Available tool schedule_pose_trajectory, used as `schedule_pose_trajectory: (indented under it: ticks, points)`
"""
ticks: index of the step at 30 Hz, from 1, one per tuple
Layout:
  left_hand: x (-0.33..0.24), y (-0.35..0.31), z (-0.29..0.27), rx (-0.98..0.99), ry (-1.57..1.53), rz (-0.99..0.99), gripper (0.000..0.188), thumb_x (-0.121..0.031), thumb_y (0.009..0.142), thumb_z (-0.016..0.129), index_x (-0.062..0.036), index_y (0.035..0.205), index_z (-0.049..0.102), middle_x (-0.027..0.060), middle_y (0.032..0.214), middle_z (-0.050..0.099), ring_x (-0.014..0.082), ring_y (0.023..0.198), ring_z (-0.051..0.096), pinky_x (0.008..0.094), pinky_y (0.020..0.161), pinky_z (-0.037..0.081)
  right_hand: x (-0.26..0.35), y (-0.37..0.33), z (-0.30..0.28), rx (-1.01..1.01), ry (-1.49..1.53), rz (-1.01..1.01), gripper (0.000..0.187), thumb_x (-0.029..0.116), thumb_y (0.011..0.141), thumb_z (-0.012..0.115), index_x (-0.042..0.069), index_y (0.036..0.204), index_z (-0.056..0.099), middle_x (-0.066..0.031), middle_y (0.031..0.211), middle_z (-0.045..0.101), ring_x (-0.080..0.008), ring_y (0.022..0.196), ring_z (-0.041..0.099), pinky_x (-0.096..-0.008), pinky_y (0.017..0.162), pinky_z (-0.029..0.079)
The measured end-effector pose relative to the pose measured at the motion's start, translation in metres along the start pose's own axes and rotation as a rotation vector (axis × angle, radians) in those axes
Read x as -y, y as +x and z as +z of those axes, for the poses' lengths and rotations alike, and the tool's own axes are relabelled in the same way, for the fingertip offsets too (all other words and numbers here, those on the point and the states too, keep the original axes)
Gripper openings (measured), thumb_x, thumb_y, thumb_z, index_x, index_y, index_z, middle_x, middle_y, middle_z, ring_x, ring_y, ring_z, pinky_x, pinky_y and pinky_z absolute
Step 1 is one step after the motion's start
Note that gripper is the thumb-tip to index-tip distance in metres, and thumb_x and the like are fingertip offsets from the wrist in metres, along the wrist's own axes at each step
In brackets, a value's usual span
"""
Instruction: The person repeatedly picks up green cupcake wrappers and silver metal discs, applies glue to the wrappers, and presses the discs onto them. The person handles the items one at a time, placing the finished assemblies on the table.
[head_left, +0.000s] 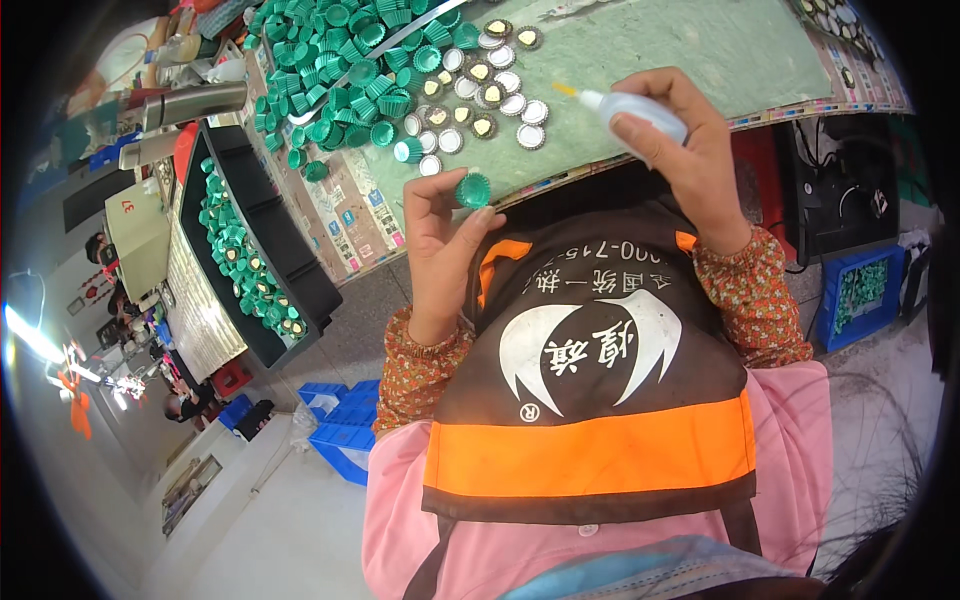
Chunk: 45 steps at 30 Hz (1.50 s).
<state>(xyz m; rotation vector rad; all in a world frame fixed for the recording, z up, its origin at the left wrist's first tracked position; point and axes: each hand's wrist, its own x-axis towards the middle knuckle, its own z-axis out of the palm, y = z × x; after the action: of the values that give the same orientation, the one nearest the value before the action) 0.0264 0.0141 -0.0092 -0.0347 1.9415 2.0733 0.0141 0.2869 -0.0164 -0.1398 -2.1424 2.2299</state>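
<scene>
My left hand (438, 232) pinches a small green fluted cup (473, 190) between thumb and fingertips, just off the table's near edge, its open side facing up toward me. In my right hand (695, 150) is a white squeeze bottle (645, 118), gripped around its body. Its thin yellow nozzle points left over the table and stays apart from the cup. Beyond my left hand lie several small round pieces (481, 72) with dark fluted rims, some with cream-coloured tops, among plain white discs (451, 141).
A large heap of green fluted cups (320, 50) covers the table's left end. The green tabletop (700, 45) runs to the right. A black bin (262, 185) with more green cups stands left, a blue crate (858, 297) at lower right, and blue crates (345, 430) on the floor.
</scene>
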Motion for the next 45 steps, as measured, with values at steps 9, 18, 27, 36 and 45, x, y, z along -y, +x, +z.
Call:
schedule_pose_trajectory:
  ticks: [9,18,27,36,45]
  points:
    - [-0.001,0.006,0.001,0.005,0.202,0.221,0.043,0.012,0.089,0.065,-0.0062,0.124,0.047,0.0128,0.128,0.056,0.0169,0.118,0.056,0.0340,0.090,0.060,-0.018,0.026,-0.029,-0.146,-0.077,-0.149,0.029,0.020,0.096,0.070,0.001,0.116,0.063,-0.0005,0.103,0.066,-0.0074,0.094,0.059,-0.0245,0.083,0.048]
    - [-0.008,0.013,0.002,0.033,-0.126,0.079,0.040,0.004,0.095,0.058,-0.0071,0.131,0.044,0.0172,0.133,0.056,0.0236,0.115,0.060,0.0385,0.089,0.061,-0.036,0.055,-0.059,-0.279,-0.622,-0.345,0.028,0.025,0.098,0.064,0.007,0.119,0.063,-0.0101,0.105,0.067,-0.0265,0.094,0.057,-0.0372,0.086,0.046]
    - [-0.009,0.017,-0.001,0.072,-0.312,0.012,0.044,-0.013,0.100,0.057,-0.0048,0.139,0.040,0.0178,0.132,0.056,0.0240,0.112,0.061,0.0401,0.089,0.061,-0.044,0.086,-0.073,-0.304,-0.945,-0.344,0.031,0.036,0.098,0.060,0.013,0.118,0.064,-0.0080,0.109,0.065,-0.0304,0.101,0.057,-0.0467,0.090,0.040]
    - [-0.005,0.016,-0.003,0.072,-0.307,-0.016,0.045,-0.015,0.101,0.057,-0.0046,0.141,0.040,0.0173,0.130,0.057,0.0216,0.110,0.061,0.0388,0.090,0.060,-0.016,0.090,-0.006,-0.119,-1.069,-0.609,0.023,0.029,0.087,0.070,0.014,0.105,0.068,-0.0049,0.100,0.058,-0.0285,0.103,0.053,-0.0481,0.087,0.038]
    - [-0.009,0.014,-0.004,0.078,-0.268,-0.030,0.045,-0.013,0.100,0.057,-0.0040,0.141,0.041,0.0169,0.129,0.058,0.0190,0.108,0.062,0.0372,0.089,0.060,-0.033,0.100,0.041,-0.001,-1.069,-0.593,0.013,0.011,0.081,0.065,0.012,0.094,0.067,-0.0051,0.098,0.058,-0.0280,0.103,0.053,-0.0459,0.087,0.039]
